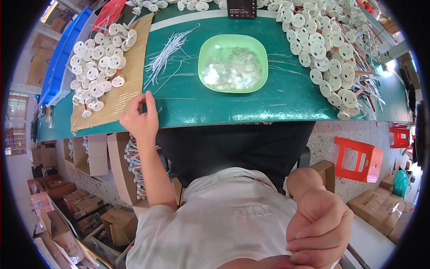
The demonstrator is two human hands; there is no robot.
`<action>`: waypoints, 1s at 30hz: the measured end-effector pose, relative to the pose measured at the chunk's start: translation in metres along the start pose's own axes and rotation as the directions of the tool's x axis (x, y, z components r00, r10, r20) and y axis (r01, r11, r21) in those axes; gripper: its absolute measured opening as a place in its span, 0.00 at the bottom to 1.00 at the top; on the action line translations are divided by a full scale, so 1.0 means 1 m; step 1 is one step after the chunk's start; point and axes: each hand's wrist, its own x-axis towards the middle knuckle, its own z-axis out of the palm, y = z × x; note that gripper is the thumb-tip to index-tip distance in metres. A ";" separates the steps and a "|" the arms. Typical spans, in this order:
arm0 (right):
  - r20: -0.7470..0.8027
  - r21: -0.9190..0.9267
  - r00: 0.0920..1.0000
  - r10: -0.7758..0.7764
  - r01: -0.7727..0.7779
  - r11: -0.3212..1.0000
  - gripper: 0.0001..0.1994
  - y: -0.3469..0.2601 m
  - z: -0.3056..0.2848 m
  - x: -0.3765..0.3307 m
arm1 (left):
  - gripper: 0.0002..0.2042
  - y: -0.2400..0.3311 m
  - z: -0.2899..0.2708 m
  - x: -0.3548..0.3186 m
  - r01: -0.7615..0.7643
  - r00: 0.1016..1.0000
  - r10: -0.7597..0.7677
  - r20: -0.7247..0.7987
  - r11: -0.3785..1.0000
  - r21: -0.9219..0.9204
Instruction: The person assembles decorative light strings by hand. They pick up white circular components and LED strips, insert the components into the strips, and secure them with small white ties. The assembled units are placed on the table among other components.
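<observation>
My left hand (141,117) is at the table's front edge, its fingers curled and the fingertips close together. They meet the lower end of a curved strip from a bundle of thin white strips (168,51); whether they pinch it I cannot tell. Close below my view, my right hand (320,224) is raised in front of my shirt, away from the table, with fingers bent inward. What it holds, if anything, is hidden. Beyond my hands, a light green bowl (202,53) holds many small clear pieces (237,69).
White round slotted parts with wires lie heaped on cardboard (127,85) at the left and in a larger pile (322,54) at the right. A phone (242,9) stands at the back beyond the bowl. A red stool (358,159) and cartons (378,208) are at the right.
</observation>
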 end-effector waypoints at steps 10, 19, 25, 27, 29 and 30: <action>0.027 0.134 0.961 -0.276 0.270 0.954 0.05 0.018 -0.015 -0.003 | 0.09 -0.011 0.004 0.000 -0.001 1.000 0.001 -0.017 1.000 0.011; -0.113 0.178 0.970 -0.215 0.233 0.956 0.04 -0.004 -0.044 -0.006 | 0.13 -0.027 -0.002 -0.005 -0.013 1.000 0.011 0.015 0.991 0.130; 0.059 0.413 0.993 -0.100 0.067 0.908 0.05 -0.017 -0.061 -0.005 | 0.17 -0.032 0.001 -0.004 0.068 0.992 -0.079 0.096 0.991 0.114; 0.072 0.462 0.991 -0.112 0.067 0.884 0.06 -0.016 -0.061 -0.004 | 0.17 -0.031 0.002 -0.003 0.056 0.992 -0.067 0.105 0.993 0.106; 0.029 0.528 0.988 -0.154 0.115 0.841 0.05 -0.008 -0.058 -0.002 | 0.17 -0.030 0.002 -0.003 0.034 0.993 -0.046 0.108 0.993 0.112; -0.009 0.574 0.985 -0.172 0.146 0.806 0.04 -0.001 -0.055 0.000 | 0.16 -0.027 0.001 -0.003 0.019 0.995 -0.031 0.098 0.993 0.120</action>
